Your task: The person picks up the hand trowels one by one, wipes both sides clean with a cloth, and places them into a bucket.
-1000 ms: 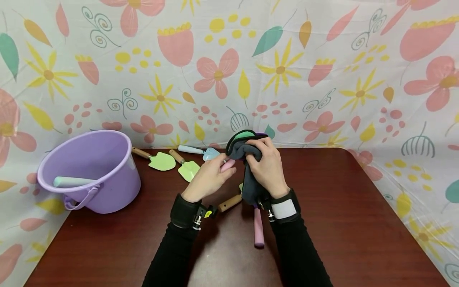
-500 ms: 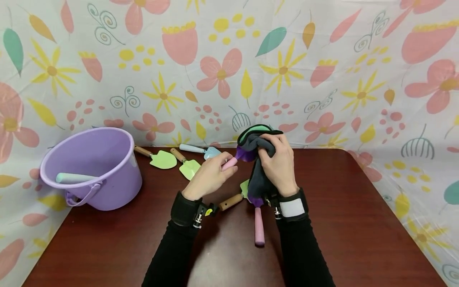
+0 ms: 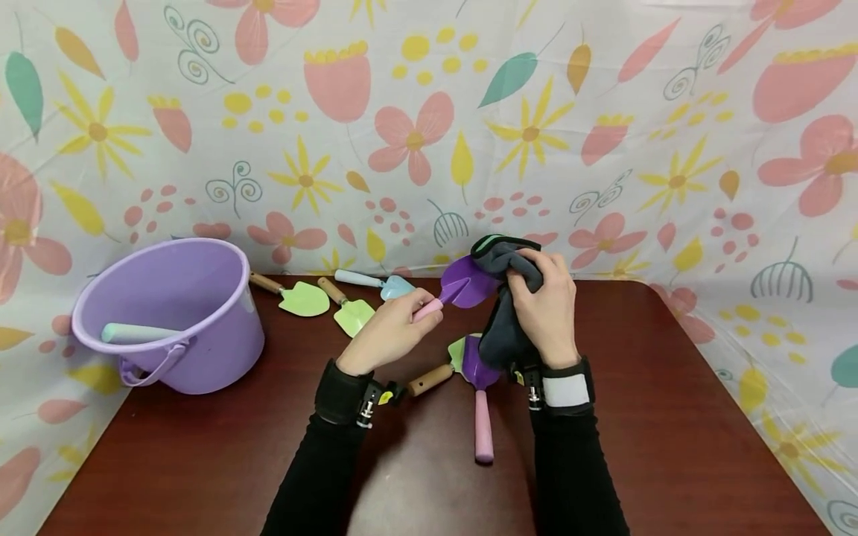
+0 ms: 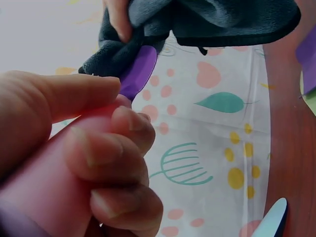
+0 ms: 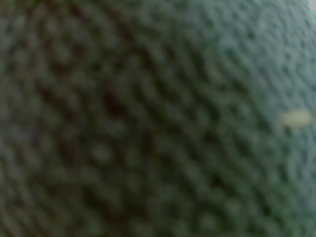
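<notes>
My left hand (image 3: 392, 327) grips the pink handle (image 4: 54, 168) of a small trowel, its purple blade (image 3: 467, 283) pointing up and right. My right hand (image 3: 551, 309) holds a bunched dark grey cloth (image 3: 506, 331) with green showing at its top edge. The cloth's upper fold overlaps the blade's tip in the head view, and in the left wrist view the blade runs up to the cloth (image 4: 237, 22). Grey cloth fabric (image 5: 158, 118) fills the right wrist view, blurred. Below the hands, a second purple trowel with a pink handle (image 3: 483, 428) lies partly over a green trowel with a wooden handle (image 3: 430, 380).
A purple bucket (image 3: 224, 350) stands at the left, with a pale green handle (image 3: 137, 333) inside. Along the table's back lie two green trowels, one with its blade (image 3: 304, 299) by the bucket, the other (image 3: 354, 317) beside it, and a light blue trowel (image 3: 358, 278). A floral curtain hangs behind.
My right hand has moved right with the cloth, uncovering the held trowel's purple blade and the blade of the one lying below. The left hand keeps its grip, almost in place.
</notes>
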